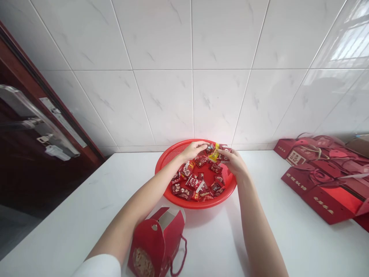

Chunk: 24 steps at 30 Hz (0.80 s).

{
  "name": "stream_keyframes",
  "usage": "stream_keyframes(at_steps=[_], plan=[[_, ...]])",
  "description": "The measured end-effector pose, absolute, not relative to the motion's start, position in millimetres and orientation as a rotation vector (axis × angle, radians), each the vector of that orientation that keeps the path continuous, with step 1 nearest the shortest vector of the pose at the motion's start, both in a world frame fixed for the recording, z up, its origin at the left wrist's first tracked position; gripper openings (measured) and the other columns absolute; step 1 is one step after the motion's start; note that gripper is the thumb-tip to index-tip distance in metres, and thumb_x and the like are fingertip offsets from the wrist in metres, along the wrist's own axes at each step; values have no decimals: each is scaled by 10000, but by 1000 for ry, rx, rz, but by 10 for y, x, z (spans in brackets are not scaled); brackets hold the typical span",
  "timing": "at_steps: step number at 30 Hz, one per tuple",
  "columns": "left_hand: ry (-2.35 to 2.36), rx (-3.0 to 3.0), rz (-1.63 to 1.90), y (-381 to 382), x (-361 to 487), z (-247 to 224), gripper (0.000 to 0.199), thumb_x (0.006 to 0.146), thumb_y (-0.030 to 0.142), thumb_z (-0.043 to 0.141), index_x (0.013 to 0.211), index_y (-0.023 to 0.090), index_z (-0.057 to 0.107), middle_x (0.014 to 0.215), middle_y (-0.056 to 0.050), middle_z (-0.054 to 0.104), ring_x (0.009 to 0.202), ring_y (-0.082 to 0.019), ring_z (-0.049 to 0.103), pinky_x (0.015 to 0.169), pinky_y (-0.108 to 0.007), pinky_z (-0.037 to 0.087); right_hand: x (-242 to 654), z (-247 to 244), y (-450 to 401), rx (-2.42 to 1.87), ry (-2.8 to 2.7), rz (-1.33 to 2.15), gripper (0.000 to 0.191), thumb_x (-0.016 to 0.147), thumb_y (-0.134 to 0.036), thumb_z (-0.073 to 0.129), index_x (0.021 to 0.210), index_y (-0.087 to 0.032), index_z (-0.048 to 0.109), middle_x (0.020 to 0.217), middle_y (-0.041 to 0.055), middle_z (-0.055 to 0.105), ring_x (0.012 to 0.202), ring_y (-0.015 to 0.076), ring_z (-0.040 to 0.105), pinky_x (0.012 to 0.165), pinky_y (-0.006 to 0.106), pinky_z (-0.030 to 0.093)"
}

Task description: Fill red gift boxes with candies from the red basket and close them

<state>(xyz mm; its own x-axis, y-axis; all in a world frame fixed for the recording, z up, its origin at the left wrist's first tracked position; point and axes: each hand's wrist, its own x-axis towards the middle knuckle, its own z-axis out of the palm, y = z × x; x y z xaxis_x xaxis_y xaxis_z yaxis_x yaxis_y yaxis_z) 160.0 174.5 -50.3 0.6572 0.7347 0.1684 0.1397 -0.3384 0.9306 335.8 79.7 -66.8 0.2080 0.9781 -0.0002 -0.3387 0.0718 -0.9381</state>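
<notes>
A red plastic basket (196, 206) holds several wrapped candies (193, 182), mostly dark red. Over its far side, my left hand (192, 151) has its fingertips closed on a small dark-wrapped candy (210, 149). My right hand (235, 161) reaches over the basket's right rim. Between its fingers are a yellow-wrapped candy (214, 152) and a dark red packet with white print (225, 152). Below my left forearm stands a red gift box (157, 240) with its top flaps apart and a cord handle at its side.
More red gift boxes (319, 192) with gold lettering and ribbons are grouped at the right of the white table (95, 215). A tiled wall (164, 100) runs along the back. To the left is a dark door with a metal handle (20, 123) and keys.
</notes>
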Motion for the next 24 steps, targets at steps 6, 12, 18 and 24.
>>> stream_keyframes(at_steps=[6,12,18,24], plan=[[726,1893,642,1775,1605,-534,354,942,426,620,1175,191,746,1149,-82,767,1117,-251,668,953,-360,515,3345,-683,805,-1031,-826,1161,225,593,-283,870,757,-193,744,739,62,779,708,242,746,682,340,629],[1062,2010,508,2031,1432,-668,354,932,534,615,915,198,724,925,-73,756,940,-258,700,811,-349,518,3373,-719,848,-1028,-777,1100,238,565,-290,880,713,-206,714,733,35,769,704,217,729,672,320,618],[1127,2122,109,2048,1422,-762,310,750,467,821,777,183,699,768,-46,736,724,-202,692,688,-300,520,3377,-741,866,-1018,-763,1068,261,547,-316,886,705,-196,716,711,18,754,671,189,702,666,300,588],[896,2218,100,1817,1573,-565,409,792,427,755,1145,220,754,1179,-76,770,1108,-274,694,905,-308,524,3376,-729,868,-992,-748,1035,228,555,-302,869,683,-198,711,671,8,735,637,176,674,641,292,563]])
